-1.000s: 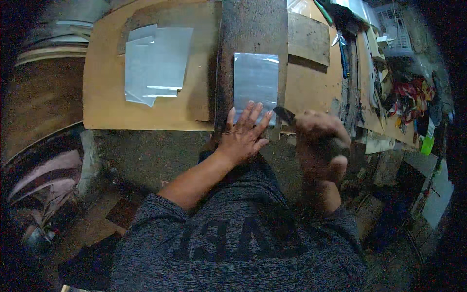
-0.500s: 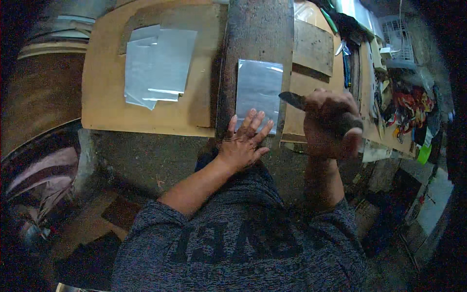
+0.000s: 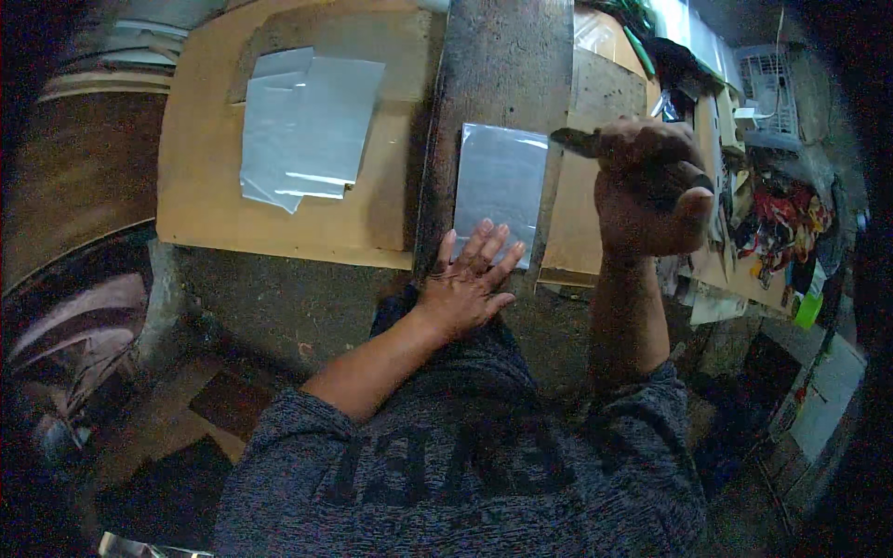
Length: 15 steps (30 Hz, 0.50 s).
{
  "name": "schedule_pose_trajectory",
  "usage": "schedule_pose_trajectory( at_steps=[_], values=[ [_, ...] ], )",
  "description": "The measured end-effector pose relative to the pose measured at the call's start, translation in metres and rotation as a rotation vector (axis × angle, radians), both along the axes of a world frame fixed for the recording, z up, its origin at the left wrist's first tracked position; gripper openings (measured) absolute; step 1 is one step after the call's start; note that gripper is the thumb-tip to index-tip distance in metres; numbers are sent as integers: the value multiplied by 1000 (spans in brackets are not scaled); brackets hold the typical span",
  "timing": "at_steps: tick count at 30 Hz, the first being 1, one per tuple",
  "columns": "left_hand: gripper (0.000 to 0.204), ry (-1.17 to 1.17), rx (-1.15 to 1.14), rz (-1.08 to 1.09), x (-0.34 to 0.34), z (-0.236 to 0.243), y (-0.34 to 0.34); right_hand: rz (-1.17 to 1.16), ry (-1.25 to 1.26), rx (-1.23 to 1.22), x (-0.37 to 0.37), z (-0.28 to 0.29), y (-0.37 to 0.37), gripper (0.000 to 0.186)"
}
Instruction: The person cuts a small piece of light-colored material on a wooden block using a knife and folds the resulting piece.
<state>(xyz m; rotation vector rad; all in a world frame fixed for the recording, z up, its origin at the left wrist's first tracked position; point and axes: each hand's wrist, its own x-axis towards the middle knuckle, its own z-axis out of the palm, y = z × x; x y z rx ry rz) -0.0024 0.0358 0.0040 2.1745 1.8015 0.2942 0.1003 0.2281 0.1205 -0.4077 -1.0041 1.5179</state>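
Note:
A clear plastic sheet or stack of sheets (image 3: pixel 503 181) lies flat on a dark wooden plank (image 3: pixel 507 65). Spread over its near edge, my left hand (image 3: pixel 470 288) presses down with the fingers apart. Held off to the right of the sheet is my right hand (image 3: pixel 651 186), closed around a knife. The knife's dark blade (image 3: pixel 575 142) points left, just beyond the sheet's right edge and apart from it. Most of the knife's handle is hidden in my fist.
Left of the plank, more plastic sheets (image 3: pixel 312 126) overlap on a tan board (image 3: pixel 200 121). A brown board (image 3: pixel 609 93) lies right of the plank. Farther right are a white plastic basket (image 3: pixel 767 79), a heap of red scraps (image 3: pixel 791 219) and a green ring (image 3: pixel 809 310).
My right hand, with the knife in it, has moved up and slightly right, farther from me. My left hand stays on the sheet's near edge. The whole view has shifted slightly.

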Motion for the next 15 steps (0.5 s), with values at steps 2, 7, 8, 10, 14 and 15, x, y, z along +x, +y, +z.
schedule_pose_trajectory(
  at_steps=[2,7,8,10,14,15],
  values=[
    [76,-28,-5,-3,0,2,0,-5,46,-27,0,0,6,52],
    [80,0,-7,25,0,4,-1,-76,87,-55,6,-3,1,57],
    [80,14,-10,64,1,5,-4,-50,145,-68,12,-3,-10,57],
    [81,6,49,78,6,7,-17,25,208,-38,24,-1,-31,57],
    [81,12,-22,107,18,13,-42,140,65,64,32,3,-82,67],
    [81,14,-23,109,19,12,-44,161,15,88,31,6,-94,71]
  ],
)
